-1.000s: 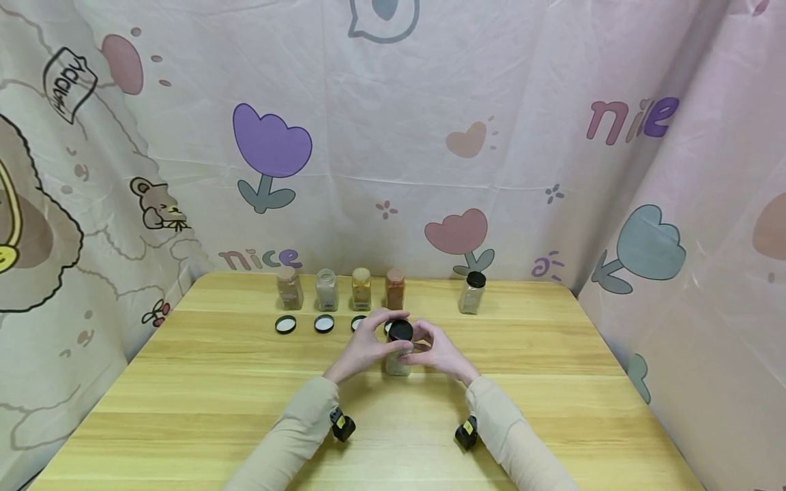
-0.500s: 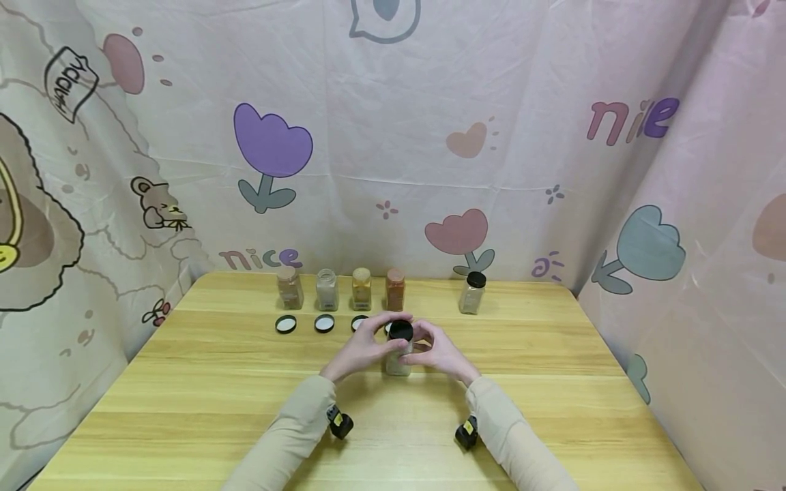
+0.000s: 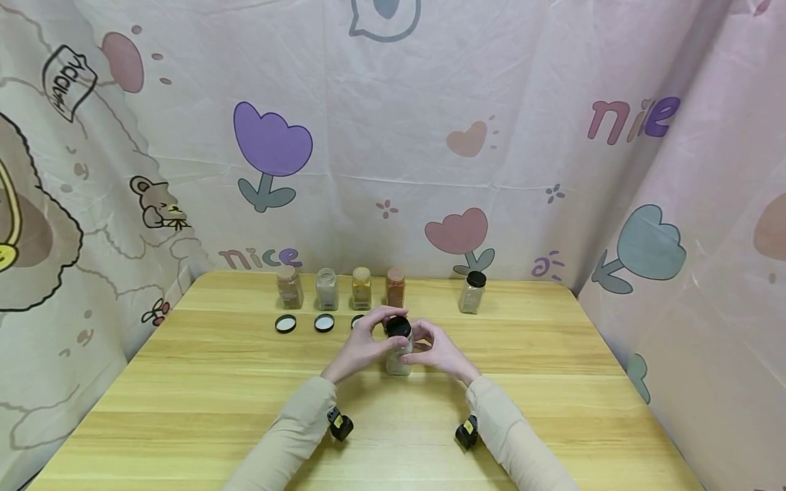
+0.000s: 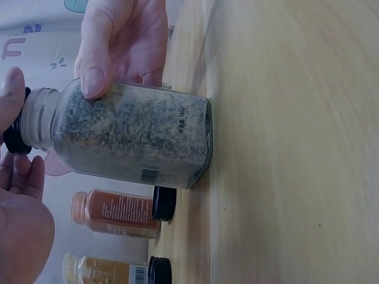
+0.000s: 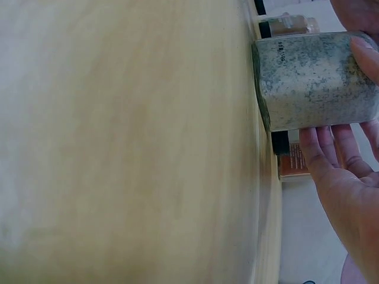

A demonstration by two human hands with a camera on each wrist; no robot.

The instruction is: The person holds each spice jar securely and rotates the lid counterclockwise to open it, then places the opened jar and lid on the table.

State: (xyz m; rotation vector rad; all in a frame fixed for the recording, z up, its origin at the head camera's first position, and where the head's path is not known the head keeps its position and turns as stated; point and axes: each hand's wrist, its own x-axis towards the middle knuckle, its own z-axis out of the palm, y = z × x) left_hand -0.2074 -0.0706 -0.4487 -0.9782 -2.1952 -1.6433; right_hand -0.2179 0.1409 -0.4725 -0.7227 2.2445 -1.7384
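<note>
A glass seasoning jar (image 4: 136, 133) of pale, green-flecked grains stands upright on the wooden table. My right hand (image 3: 437, 351) grips its body from the right, thumb in front and fingers behind. From the left, my left hand (image 3: 364, 346) pinches the black screw lid (image 3: 398, 326) between thumb and fingers. In the left wrist view the lid (image 4: 18, 127) sits up at the mouth, and the clear threaded neck (image 4: 40, 118) shows bare below it. The right wrist view shows the jar's lower body (image 5: 314, 83) with my right fingers (image 5: 340, 148) around it; the lid is out of that view.
Behind stands a row of lidless jars: brown (image 3: 290, 292), white (image 3: 327, 293), yellow (image 3: 361, 293) and orange-red (image 3: 396, 290). Black lids, such as this one (image 3: 285, 324), lie upturned before them. A capped jar (image 3: 471, 294) stands at right. A patterned cloth (image 3: 368, 136) hangs behind the table.
The lid has risen slightly and shifted a little left at the jar's mouth, with my left hand moving up along with it. My right hand and the jar have stayed in place.
</note>
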